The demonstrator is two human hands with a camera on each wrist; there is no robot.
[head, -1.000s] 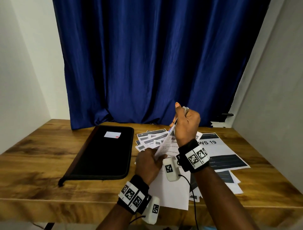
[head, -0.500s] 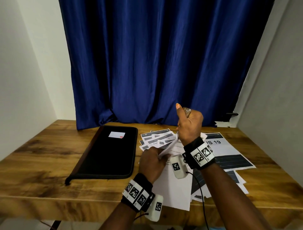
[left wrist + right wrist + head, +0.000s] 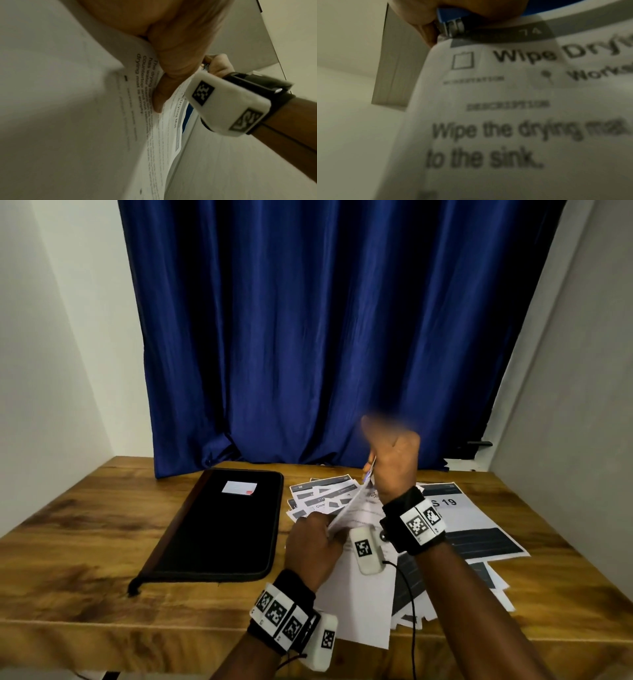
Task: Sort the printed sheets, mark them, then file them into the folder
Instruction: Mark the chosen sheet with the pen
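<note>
**Sheet held up over the pile, right hand blurred**

Since the frame half a second back, the right hand (image 3: 394,463) is blurring at its top, thumb smeared against the curtain (image 3: 308,337); otherwise both hands are staying about where they were. It is closing curled fingers around a small blue-and-metal tool (image 3: 452,25), possibly a stapler, at the top corner of a printed sheet (image 3: 352,505); cannot tell more. The left hand (image 3: 315,546) is pinching the lower part of that sheet, thumb (image 3: 164,86) pressing on the printed side. The sheet is tilting up between the two hands, above the near-centre of the wooden table (image 3: 85,542). Its text is reading "Wipe the drying mat" in the right wrist view.

Under and right of the hands, loose printed sheets (image 3: 479,529) are lying in an overlapping pile, one showing "19". More sheets (image 3: 318,494) are fanning out just far-left of the hands. The black folder (image 3: 219,529) is lying flat and closed to the left, apart from the pile, with a small white label (image 3: 239,487) on its far end.
</note>
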